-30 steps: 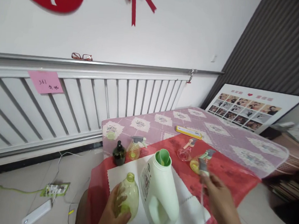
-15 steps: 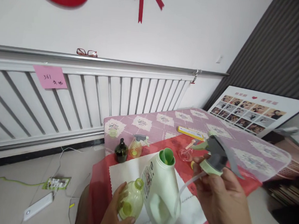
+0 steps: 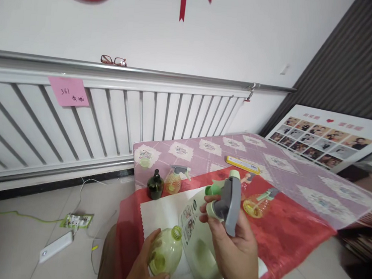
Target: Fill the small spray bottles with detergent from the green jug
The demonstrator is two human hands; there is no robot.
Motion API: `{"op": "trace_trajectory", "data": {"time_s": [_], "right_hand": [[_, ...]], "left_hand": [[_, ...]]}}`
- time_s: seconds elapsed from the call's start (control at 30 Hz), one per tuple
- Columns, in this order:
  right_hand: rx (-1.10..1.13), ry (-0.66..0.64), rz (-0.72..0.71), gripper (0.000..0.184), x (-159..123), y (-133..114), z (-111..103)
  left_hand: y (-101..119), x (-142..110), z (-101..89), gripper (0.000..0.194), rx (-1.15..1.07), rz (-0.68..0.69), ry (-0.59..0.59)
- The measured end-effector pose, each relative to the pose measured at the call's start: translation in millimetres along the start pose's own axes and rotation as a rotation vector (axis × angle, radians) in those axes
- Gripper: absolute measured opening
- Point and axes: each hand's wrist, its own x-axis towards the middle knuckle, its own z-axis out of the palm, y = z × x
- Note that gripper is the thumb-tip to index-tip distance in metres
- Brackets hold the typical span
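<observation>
My left hand (image 3: 150, 268) is wrapped around a clear yellow-green spray bottle (image 3: 168, 250), whose open neck tilts up and to the right. In my right hand (image 3: 233, 250) is a grey and pale-green trigger spray head (image 3: 229, 203), held by its collar above the large jug. The pale green jug (image 3: 200, 261) stands open between my hands, partly hidden by my right hand. A bright green spout (image 3: 213, 189) shows at its mouth. My right hand covers the lower part of the spray head, and I cannot see its tube.
Behind stand a dark green pump bottle (image 3: 155, 186) and a small spray bottle (image 3: 173, 181). On the red cloth (image 3: 294, 234) at right lies a yellow spray bottle (image 3: 254, 207). A yellow flat box (image 3: 243, 164) lies farther back. Beyond is a white radiator (image 3: 171, 112).
My right hand has carried the spray head leftward to above the jug, uncovering the yellow spray bottle at right. My left hand keeps its hold on the bottle. The view has shifted slightly.
</observation>
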Motion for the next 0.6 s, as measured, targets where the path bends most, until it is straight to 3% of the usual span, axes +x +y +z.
{"op": "trace_trajectory", "data": {"time_s": [0.27,0.43,0.6], "right_hand": [[-0.067,-0.172,0.209,0.028,-11.2,27.6,8.6],[-0.049,-0.284,0.405,0.037,-25.1,42.2,11.7],[-0.002,-0.306,0.434,0.037,-32.3,51.2,9.4]], "left_hand": [[-3.0,3.0,-7.8,0.100,-0.103,0.069,-0.125],[2.9,4.3,-8.5,0.104,-0.157,0.080,-0.124],[6.9,3.0,-9.0,0.103,-0.143,0.060,-0.123]]}}
